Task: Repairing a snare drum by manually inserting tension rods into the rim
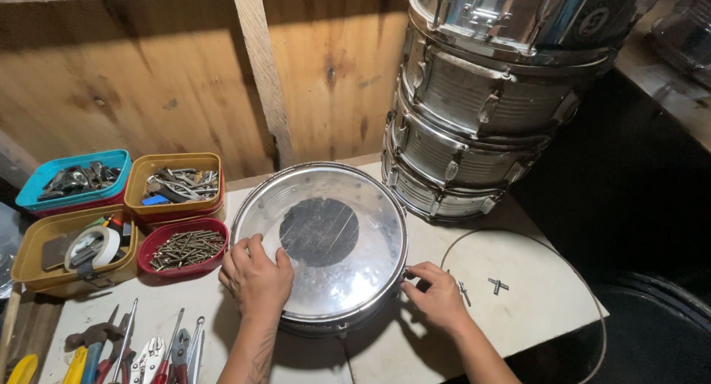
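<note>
A chrome snare drum point(326, 239) with a clear head and a dark round patch in its middle lies flat on the white table point(533, 295). My left hand point(255, 274) rests palm down on the drum's near left rim. At the drum's right side my right hand point(437, 295) pinches something small at the rim; what it grips is hidden by the fingers. A small metal drum key point(498, 285) and a thin rod point(464, 292) lie on the table just right of that hand.
Three chrome drums point(481, 95) are stacked behind. Tubs of metal parts point(74, 178), point(178, 182), screws point(185, 248) and tape point(89, 247) stand at left. Pliers and screwdrivers point(141, 347) lie at the front left. A wire hoop point(585, 288) curves over the table's right edge.
</note>
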